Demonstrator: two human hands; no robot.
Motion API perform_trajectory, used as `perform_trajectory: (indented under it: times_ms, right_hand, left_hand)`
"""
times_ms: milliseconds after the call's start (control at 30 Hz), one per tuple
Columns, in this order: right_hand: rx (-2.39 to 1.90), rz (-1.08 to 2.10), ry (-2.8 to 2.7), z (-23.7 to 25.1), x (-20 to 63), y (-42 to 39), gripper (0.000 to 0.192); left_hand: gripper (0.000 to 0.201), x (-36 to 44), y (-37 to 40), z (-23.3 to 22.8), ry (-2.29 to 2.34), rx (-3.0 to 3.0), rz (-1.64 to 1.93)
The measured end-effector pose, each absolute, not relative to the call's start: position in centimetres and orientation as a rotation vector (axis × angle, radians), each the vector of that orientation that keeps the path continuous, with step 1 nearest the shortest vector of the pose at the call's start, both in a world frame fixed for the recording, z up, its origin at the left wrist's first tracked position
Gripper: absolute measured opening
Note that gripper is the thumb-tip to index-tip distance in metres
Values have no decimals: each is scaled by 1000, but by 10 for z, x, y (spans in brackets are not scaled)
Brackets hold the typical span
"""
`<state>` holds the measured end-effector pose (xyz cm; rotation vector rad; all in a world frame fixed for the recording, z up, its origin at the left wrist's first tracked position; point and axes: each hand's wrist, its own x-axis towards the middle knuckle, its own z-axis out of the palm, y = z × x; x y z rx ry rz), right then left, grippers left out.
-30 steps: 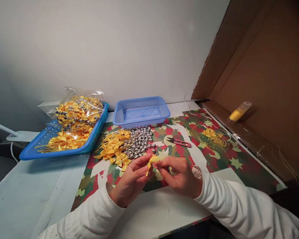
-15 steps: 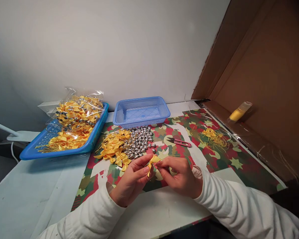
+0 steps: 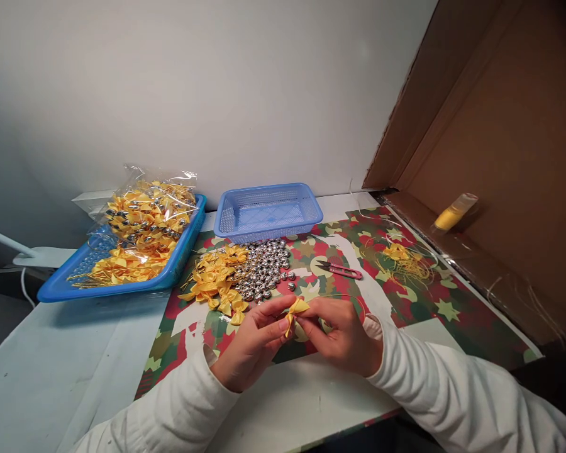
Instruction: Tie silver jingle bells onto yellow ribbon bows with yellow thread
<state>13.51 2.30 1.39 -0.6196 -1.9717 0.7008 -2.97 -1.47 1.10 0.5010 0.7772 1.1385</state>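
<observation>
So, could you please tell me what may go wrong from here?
The yellow bow is small and pinched in the left grip, with the right grip at its edge, so it might slip or crease.

The loose silver balls just beyond the left grip are round and could roll if brushed.

The pink snips lie beyond the right grip with their blades uncovered, so a careless reach might prick a finger.

Pale wall (image 3: 245, 94), brown cardboard panel (image 3: 509, 126) at right, white table (image 3: 89, 358), dim corners
</observation>
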Motion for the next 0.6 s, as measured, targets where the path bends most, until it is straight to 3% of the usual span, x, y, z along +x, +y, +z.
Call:
perform_trajectory:
  times_ms: [600]
  right_hand:
    - [-597,709,-1935,17,136,23,14]
  left_hand:
    - [35,-34,-15,15,796,426,1197]
